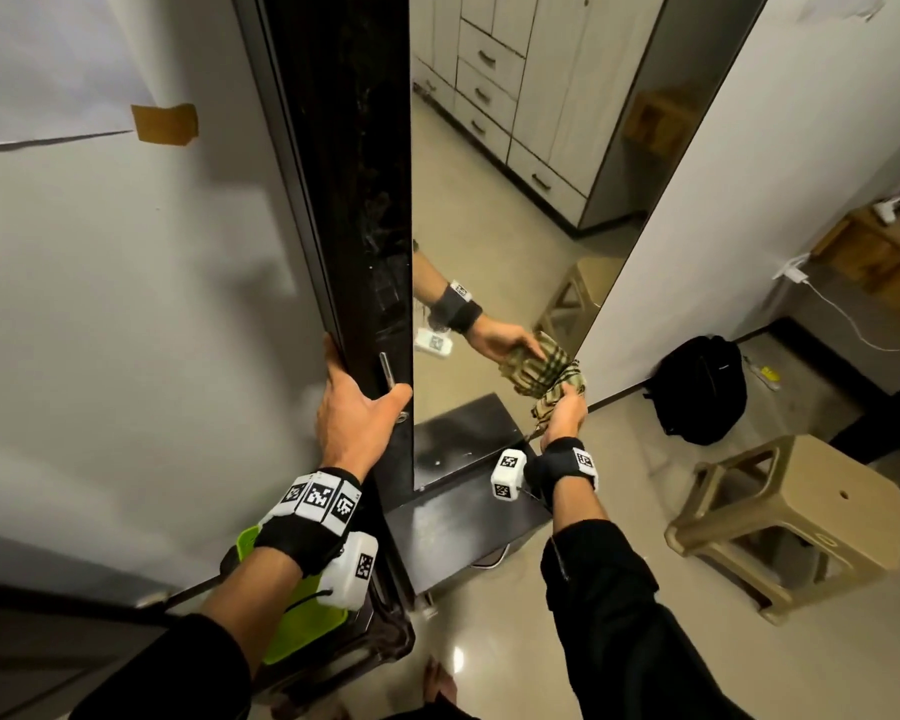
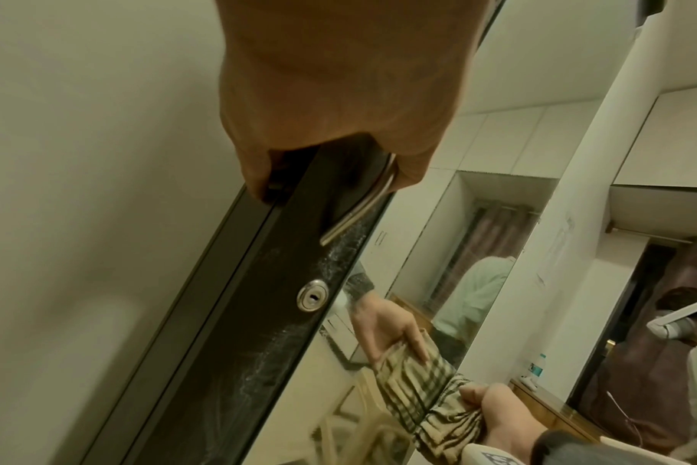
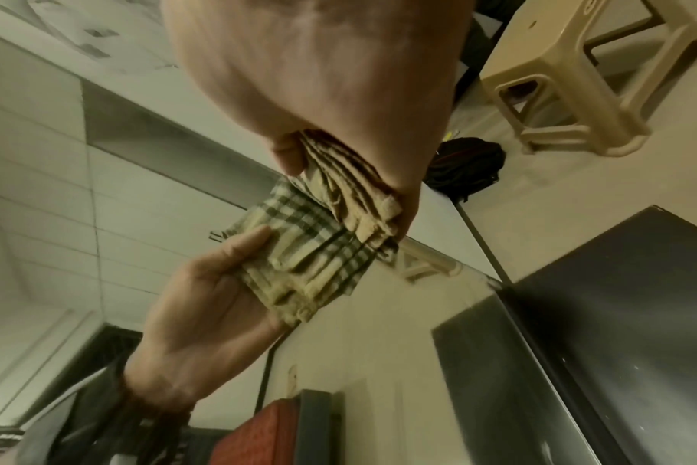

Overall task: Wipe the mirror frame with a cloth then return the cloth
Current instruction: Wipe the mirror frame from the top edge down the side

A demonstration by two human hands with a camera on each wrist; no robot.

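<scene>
A tall mirror (image 1: 489, 226) is set in a dark door-like panel that stands out from a pale wall. The left hand (image 1: 354, 413) grips the panel's dark frame (image 1: 354, 200) at its outer edge, fingers curled behind the edge and thumb lying across the front near a slim metal handle (image 1: 387, 370). In the left wrist view a round keyhole lock (image 2: 312, 295) sits further along the frame from the handle, and pale dusty streaks run along the frame beside the glass. The right hand (image 1: 565, 415) holds a bunched green-and-beige checked cloth (image 1: 559, 384), fingers and thumb closed around it, pressing it against the mirror's right edge low down, so the cloth and its reflection meet at the glass. A dark cabinet top (image 1: 463, 522) lies below the mirror. On the tiled floor to the right stand a beige plastic stool (image 1: 796, 517) and a black backpack (image 1: 697, 392) against the wall. A bright green plastic item (image 1: 289, 636) shows beneath the left forearm.
</scene>
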